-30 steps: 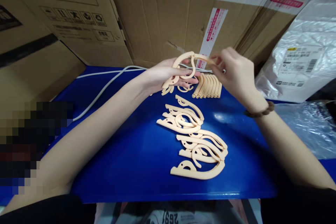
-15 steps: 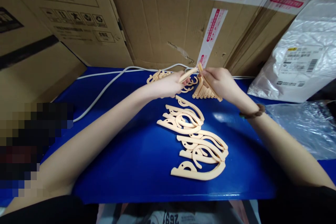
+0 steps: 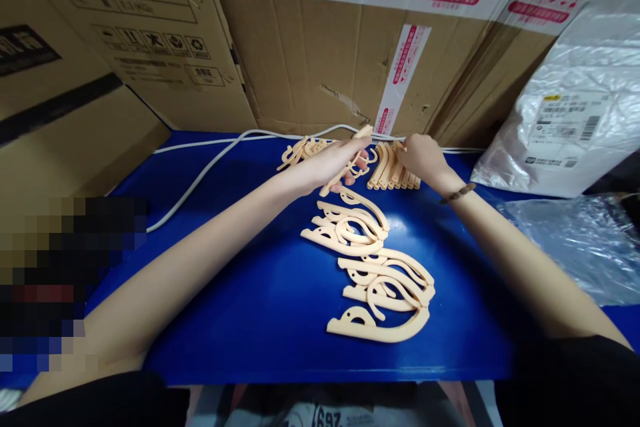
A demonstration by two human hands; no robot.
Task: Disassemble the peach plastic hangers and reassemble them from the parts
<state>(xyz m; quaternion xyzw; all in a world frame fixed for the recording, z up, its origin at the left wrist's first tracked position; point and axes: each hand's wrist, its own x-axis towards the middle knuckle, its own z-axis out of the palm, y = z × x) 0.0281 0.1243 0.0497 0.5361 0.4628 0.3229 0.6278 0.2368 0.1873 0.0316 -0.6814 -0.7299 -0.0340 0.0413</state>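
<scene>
My left hand (image 3: 345,157) is closed around a beige plastic folding-hanger arm (image 3: 367,132), whose other end sticks out below the fingers. At the back of the table my right hand (image 3: 423,155) is pinched at the upper end of a row of matching hanger arms (image 3: 385,170); its fingertips are partly hidden. Beyond my left hand lies a loose pile of small beige hook pieces (image 3: 300,150). Nearer to me are two overlapping groups of beige hanger parts, one group (image 3: 350,223) in the middle and another group (image 3: 390,293) toward the front.
Cardboard boxes (image 3: 310,53) wall off the back and left of the blue table (image 3: 240,320). A white cable (image 3: 200,183) runs along the back and left. On the right stand a white plastic parcel bag (image 3: 545,127) and clear plastic wrap (image 3: 565,247).
My hands have moved apart. My right hand, with a hanger arm, has come down to the row at the back. The piece in my left hand has turned steeper.
</scene>
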